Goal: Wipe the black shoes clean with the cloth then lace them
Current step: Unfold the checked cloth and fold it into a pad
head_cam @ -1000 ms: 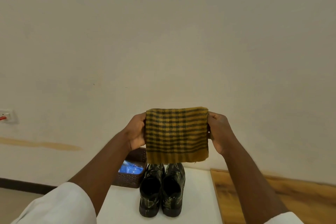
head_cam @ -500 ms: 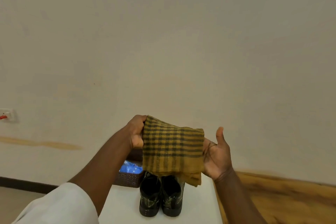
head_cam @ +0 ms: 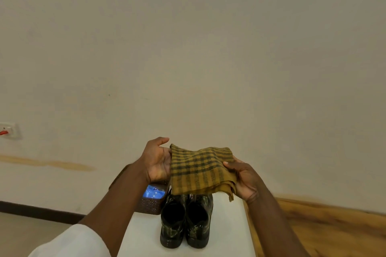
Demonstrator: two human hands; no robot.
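Note:
A mustard and black checked cloth (head_cam: 200, 170) lies folded and almost flat across both my hands, above the table. My left hand (head_cam: 156, 160) is palm up with the thumb out; the cloth's left edge rests on it and its fingers are hidden beneath. My right hand (head_cam: 244, 181) holds the cloth's right side, thumb on top and fingers under. Below the cloth a pair of shiny black shoes (head_cam: 186, 221) stands side by side on the white table (head_cam: 144, 236), heels toward me. The cloth hides their toes.
A brown woven basket (head_cam: 149, 205) with a blue packet (head_cam: 154, 191) sits left of the shoes at the table's far left. A wooden surface (head_cam: 334, 227) adjoins the table on the right. A plain wall with a socket (head_cam: 8, 130) stands behind.
The cloth, first held up spread between both hands, has come down and now lies flat. My left hand let go of its corner and opened under it; my right thumb closed on top.

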